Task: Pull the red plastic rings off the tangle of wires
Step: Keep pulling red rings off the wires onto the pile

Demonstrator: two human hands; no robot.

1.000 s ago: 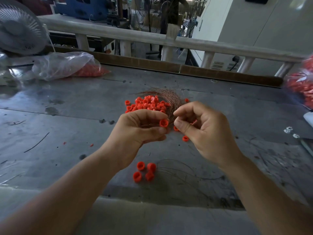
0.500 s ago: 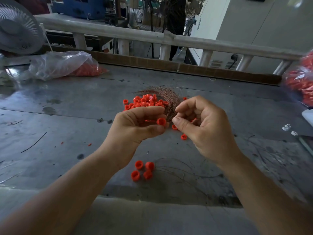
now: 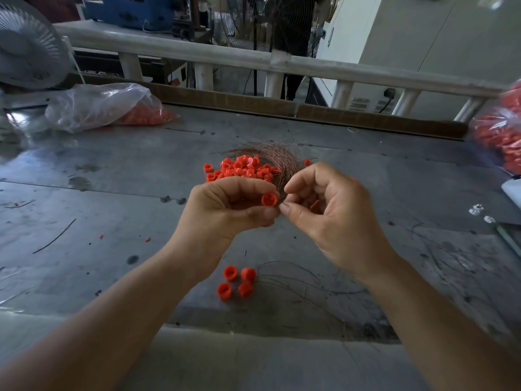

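My left hand pinches one red plastic ring between thumb and fingers, held above the table. My right hand faces it, thumb and forefinger pinched right beside the ring; a thin wire there is too fine to make out. Another ring shows inside the right palm. Behind both hands lies the tangle of copper wires with a pile of red rings on it. Several loose rings sit near the table's front edge, next to stray wires.
A clear bag with red rings lies at the back left beside a white fan. Another bag of red rings is at the right edge. Small white parts lie at the right. A railing runs behind the metal table.
Both hands have risen slightly and closed toward each other; the right thumb and forefinger now meet the ring that the left hand holds.
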